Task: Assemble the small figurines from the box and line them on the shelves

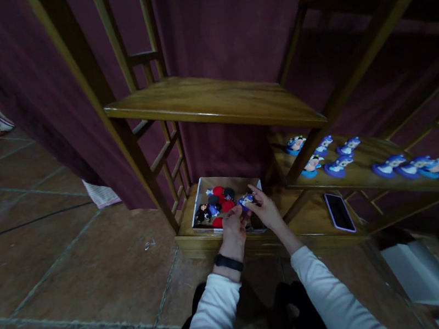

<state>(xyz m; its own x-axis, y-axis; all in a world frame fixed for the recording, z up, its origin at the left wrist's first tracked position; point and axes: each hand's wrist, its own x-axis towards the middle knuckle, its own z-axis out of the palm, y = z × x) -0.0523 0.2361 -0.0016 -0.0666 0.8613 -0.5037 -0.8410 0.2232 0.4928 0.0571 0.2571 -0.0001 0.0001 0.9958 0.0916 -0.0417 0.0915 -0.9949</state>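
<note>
Both my hands meet over the right part of an open cardboard box point(252, 183) on the bottom shelf. Between them is a small blue and white figurine point(246, 200). My left hand point(234, 227), with a black band on its wrist, grips the figurine from below with closed fingers. From the right, my right hand point(266, 208) pinches it with thumb and fingers. Several more figurines lie in the box, among them a dark-haired one point(202, 212) at the left and some with red parts point(227, 205). My fingers partly cover the held figurine.
A bare wooden shelf board point(213, 103) juts out above the box. To the right, several blue figurines point(339, 165) stand on another shelf. Below them lies a phone point(339, 213). A grey-white box point(426, 273) sits on the tiled floor at the lower right.
</note>
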